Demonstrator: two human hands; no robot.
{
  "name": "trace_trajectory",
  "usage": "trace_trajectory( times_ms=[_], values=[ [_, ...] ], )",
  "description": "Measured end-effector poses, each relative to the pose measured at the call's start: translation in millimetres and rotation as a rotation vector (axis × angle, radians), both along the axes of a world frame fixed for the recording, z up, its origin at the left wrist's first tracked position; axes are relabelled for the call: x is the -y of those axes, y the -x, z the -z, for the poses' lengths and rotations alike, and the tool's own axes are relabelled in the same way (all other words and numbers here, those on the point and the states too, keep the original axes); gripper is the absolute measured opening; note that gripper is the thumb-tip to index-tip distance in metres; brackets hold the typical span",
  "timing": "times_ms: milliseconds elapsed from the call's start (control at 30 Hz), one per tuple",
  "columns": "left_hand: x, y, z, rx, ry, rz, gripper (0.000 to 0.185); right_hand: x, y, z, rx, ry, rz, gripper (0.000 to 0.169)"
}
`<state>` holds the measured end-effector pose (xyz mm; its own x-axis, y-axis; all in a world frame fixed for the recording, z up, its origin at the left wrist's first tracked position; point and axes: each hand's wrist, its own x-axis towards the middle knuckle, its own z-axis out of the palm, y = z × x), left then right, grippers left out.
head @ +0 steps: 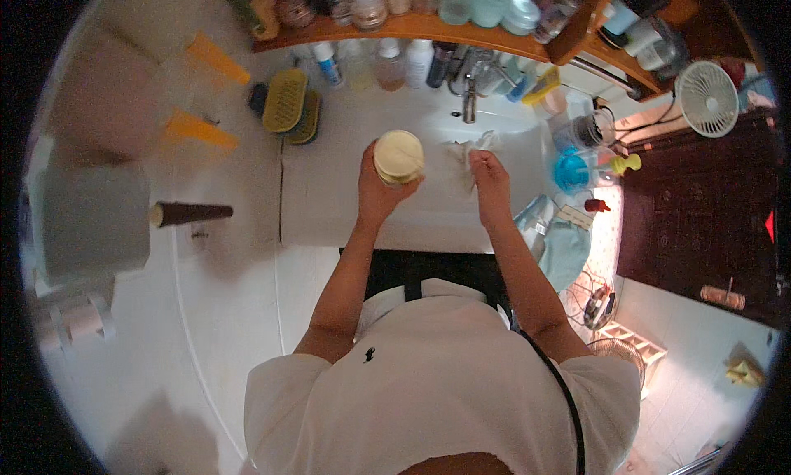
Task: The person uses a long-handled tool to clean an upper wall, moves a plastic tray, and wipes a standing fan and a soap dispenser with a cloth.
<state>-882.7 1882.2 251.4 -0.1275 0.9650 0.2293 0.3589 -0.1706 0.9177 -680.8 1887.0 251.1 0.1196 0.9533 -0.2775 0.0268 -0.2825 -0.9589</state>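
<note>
Upright in my left hand (382,187) is a round container with a cream-coloured lid (399,153), held above the white sink counter (327,209). My right hand (491,178) pinches a thin, pale crumpled tissue or cloth (462,157) over the basin, to the right of the container. The two hands are apart. Behind the right hand stands a metal faucet (469,107). What the container holds is hidden by its lid.
Bottles and jars crowd a wooden shelf (408,30) and the counter's back edge. A yellow soap dish (286,101) is at the left. A blue container (571,171), a folded light-blue cloth (565,252) and a small white fan (707,98) are at the right.
</note>
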Motion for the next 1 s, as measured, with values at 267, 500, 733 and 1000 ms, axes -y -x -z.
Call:
trace_trajectory(
  times_ms=[267,500,733,1000],
  values=[
    [7.7,81.4,44.2,-0.020,0.018,-0.444,0.081,-16.2,34.1,29.8,-1.121,0.263,-0.093,0.034],
    [6.2,106.8,80.3,-0.103,0.042,-0.673,0.068,-17.8,38.8,45.7,-1.117,0.335,-0.059,0.031],
    [37.8,7.7,88.0,0.059,0.455,-0.403,0.031,-12.9,-14.8,85.6,-1.091,0.437,0.119,0.033],
    [-111.6,-155.5,10.3,0.889,0.339,0.384,0.019,-55.5,-38.9,90.7,-1.207,0.315,0.196,0.032]
  ],
)
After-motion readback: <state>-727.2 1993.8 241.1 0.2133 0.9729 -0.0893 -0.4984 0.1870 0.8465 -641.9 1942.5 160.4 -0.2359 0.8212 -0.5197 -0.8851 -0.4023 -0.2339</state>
